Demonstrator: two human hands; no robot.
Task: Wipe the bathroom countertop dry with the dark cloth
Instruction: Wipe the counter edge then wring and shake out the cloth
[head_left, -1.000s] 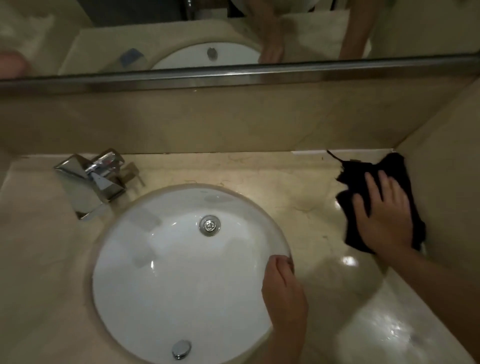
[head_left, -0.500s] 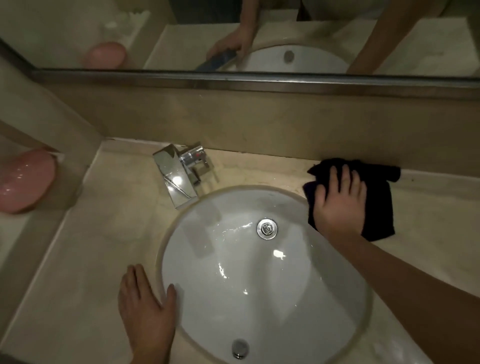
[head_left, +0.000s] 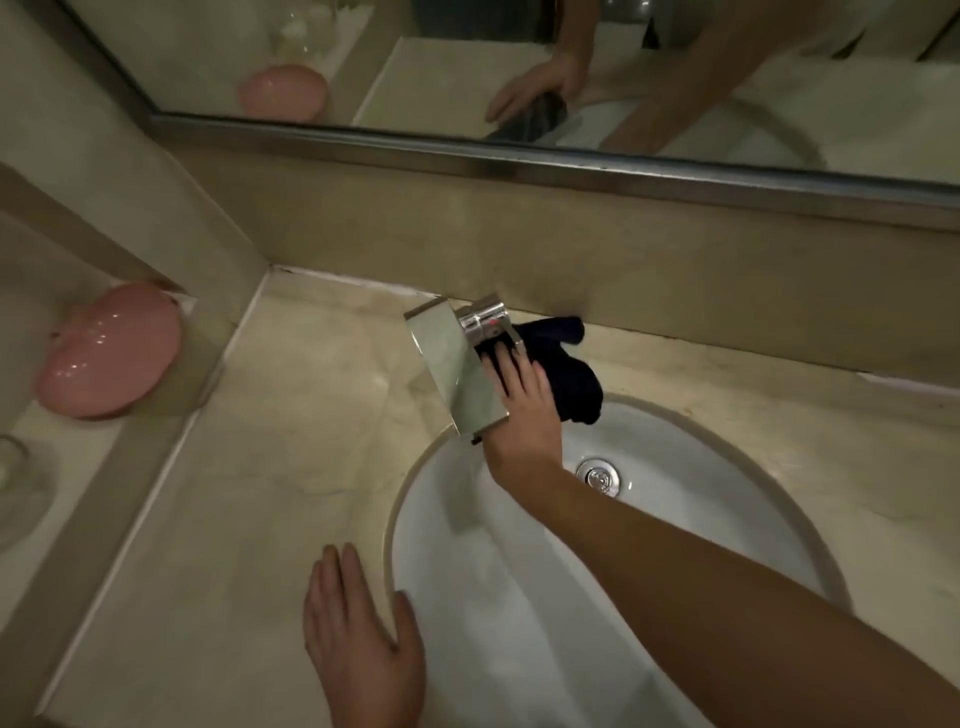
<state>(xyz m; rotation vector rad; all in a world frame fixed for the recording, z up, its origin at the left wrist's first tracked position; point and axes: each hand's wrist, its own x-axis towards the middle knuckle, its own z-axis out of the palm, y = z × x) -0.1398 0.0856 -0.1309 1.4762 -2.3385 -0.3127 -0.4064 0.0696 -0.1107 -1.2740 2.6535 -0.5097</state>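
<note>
Dark cloth (head_left: 563, 364) is pressed flat under right hand (head_left: 522, 402) on worktop (head_left: 311, 415), just right of faucet (head_left: 457, 369); unwiped stretch lies leftward. Left hand (head_left: 363, 644) is rested released, nearer it.

Sink (head_left: 727, 499) set into the desk (head_left: 291, 457), right of centre; drain (head_left: 598, 475) in its bowl. Tap (head_left: 457, 364) on the desk behind the sink's left rim, before the back wall. Cloth (head_left: 566, 364) on the desk just right of the tap, under the right hand (head_left: 524, 402), which reaches across the bowl. Left hand (head_left: 358, 639) flat on the desk at the sink's near-left rim. Mirror (head_left: 519, 62) above the back wall. Dish (head_left: 109, 353) on a ledge far left.
</note>
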